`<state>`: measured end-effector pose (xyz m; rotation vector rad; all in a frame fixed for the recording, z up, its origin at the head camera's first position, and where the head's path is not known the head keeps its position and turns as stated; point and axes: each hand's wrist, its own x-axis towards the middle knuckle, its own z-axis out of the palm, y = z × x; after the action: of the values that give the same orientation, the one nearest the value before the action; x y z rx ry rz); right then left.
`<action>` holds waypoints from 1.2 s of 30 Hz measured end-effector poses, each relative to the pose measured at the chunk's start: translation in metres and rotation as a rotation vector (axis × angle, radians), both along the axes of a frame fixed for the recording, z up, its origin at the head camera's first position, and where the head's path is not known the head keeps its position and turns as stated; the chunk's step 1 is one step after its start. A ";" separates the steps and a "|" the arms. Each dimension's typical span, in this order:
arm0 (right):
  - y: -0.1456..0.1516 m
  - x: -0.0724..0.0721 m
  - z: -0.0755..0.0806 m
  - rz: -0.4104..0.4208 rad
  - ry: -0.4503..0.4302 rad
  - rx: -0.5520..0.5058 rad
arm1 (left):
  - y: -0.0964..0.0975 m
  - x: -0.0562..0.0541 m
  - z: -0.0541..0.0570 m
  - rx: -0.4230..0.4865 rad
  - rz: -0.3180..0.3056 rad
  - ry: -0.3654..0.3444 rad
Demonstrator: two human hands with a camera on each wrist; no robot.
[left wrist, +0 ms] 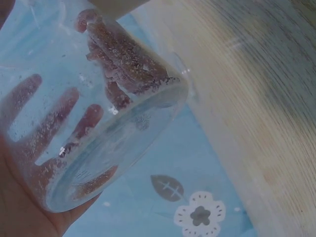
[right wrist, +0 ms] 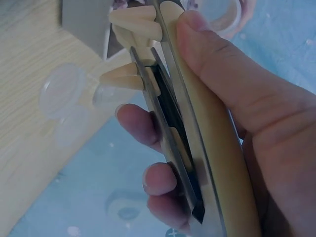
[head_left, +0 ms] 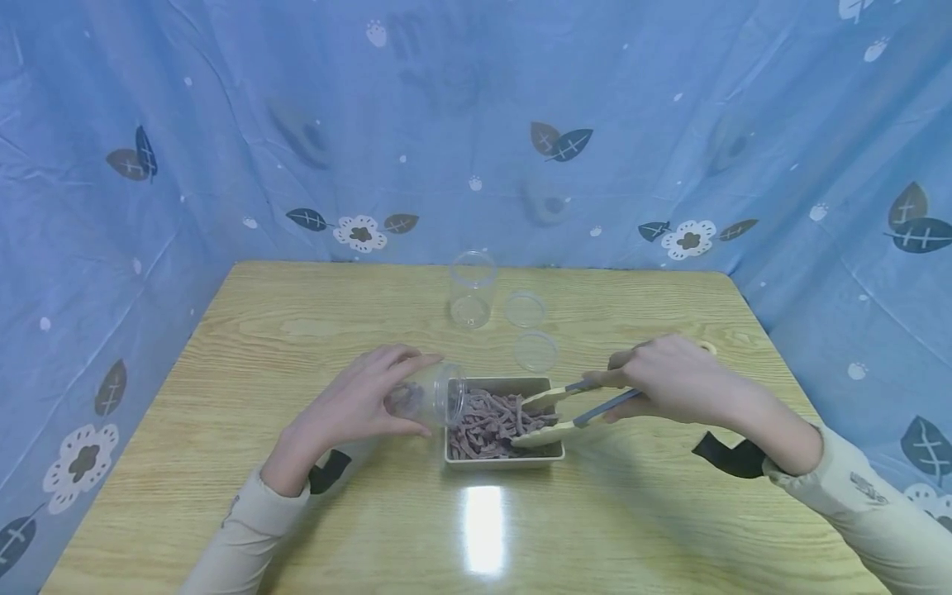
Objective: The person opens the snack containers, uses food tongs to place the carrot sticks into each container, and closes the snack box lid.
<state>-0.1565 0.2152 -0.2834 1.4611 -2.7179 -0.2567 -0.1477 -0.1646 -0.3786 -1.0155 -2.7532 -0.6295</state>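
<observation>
My left hand (head_left: 357, 401) grips a clear plastic jar (head_left: 430, 398), tipped on its side with its mouth at the left rim of a rectangular tub (head_left: 506, 465). Several brown, crumb-coated strips (left wrist: 123, 54) lie inside the jar, as the left wrist view shows. More brown strips (head_left: 483, 423), like dried meat, fill the tub. In my right hand (head_left: 669, 376) is a pair of tongs (right wrist: 212, 133) with grey and cream arms. Their cream tips (head_left: 546, 433) stand spread apart among the strips on the tub's right side.
Behind the tub, a second clear jar (head_left: 472, 289) stands upright without a lid. Two clear round lids (head_left: 525, 310) lie to its right, one nearer the tub. A blue patterned curtain (head_left: 476, 124) hangs along the back and sides of the wooden table (head_left: 297, 330).
</observation>
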 end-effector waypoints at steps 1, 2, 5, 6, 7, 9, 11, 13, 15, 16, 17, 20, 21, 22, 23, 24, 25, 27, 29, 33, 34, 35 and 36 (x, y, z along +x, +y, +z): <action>0.001 0.000 0.000 0.000 -0.005 -0.006 | 0.000 0.000 0.000 -0.002 0.001 0.000; 0.003 0.001 -0.001 -0.002 -0.004 -0.010 | 0.000 0.000 0.000 -0.004 0.001 0.000; 0.008 0.003 -0.001 -0.004 -0.013 -0.027 | -0.001 0.001 0.001 -0.005 0.005 0.005; 0.009 0.004 -0.001 -0.005 -0.017 -0.035 | -0.001 0.001 0.002 -0.004 0.005 0.006; 0.011 0.005 -0.001 -0.009 -0.021 -0.044 | -0.001 0.001 0.002 -0.005 0.004 0.008; 0.014 0.006 -0.001 -0.008 -0.028 -0.068 | -0.001 0.002 0.002 -0.009 0.007 0.014; 0.017 0.006 -0.002 -0.013 -0.030 -0.093 | 0.000 0.002 0.003 -0.016 0.006 0.022; 0.020 0.006 -0.001 -0.012 -0.037 -0.119 | 0.000 0.002 0.003 -0.023 0.000 0.029; 0.022 0.006 -0.002 -0.007 -0.042 -0.142 | 0.001 0.002 0.003 -0.033 -0.005 0.039; 0.024 0.006 -0.001 -0.005 -0.046 -0.152 | 0.002 0.002 0.004 -0.034 -0.009 0.041; 0.025 0.006 -0.002 -0.003 -0.053 -0.162 | 0.003 0.003 0.004 -0.038 -0.012 0.044; 0.029 0.006 -0.002 0.005 -0.069 -0.192 | 0.006 0.003 0.004 -0.046 -0.018 0.054; 0.030 0.006 -0.002 0.006 -0.075 -0.200 | 0.007 0.003 0.004 -0.047 -0.021 0.056; 0.031 0.005 -0.002 0.003 -0.078 -0.208 | 0.008 0.003 0.004 -0.048 -0.024 0.059; 0.031 0.005 -0.003 0.001 -0.081 -0.215 | 0.009 0.003 0.004 -0.054 -0.026 0.063; 0.032 0.005 -0.003 0.002 -0.083 -0.222 | 0.010 0.003 0.004 -0.056 -0.031 0.066; 0.032 0.004 -0.004 0.003 -0.080 -0.226 | 0.011 0.002 0.005 -0.061 -0.034 0.068; 0.033 0.004 -0.005 0.007 -0.079 -0.235 | 0.013 0.002 0.005 -0.075 -0.043 0.074; 0.034 0.003 -0.006 0.008 -0.088 -0.245 | 0.015 0.001 0.006 -0.091 -0.050 0.079; 0.037 0.003 -0.008 0.008 -0.142 -0.278 | 0.018 0.002 0.008 -0.121 -0.058 0.086; 0.037 0.002 -0.008 0.007 -0.155 -0.288 | 0.019 0.002 0.009 -0.129 -0.058 0.088; 0.038 0.002 -0.008 0.009 -0.157 -0.296 | 0.020 0.002 0.009 -0.134 -0.058 0.091; 0.038 0.001 -0.009 0.011 -0.165 -0.306 | 0.021 0.002 0.010 -0.140 -0.058 0.093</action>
<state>-0.1555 0.2535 -0.2923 1.4645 -2.7136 0.2813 -0.1454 -0.1437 -0.3685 -1.1268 -2.7265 -0.3903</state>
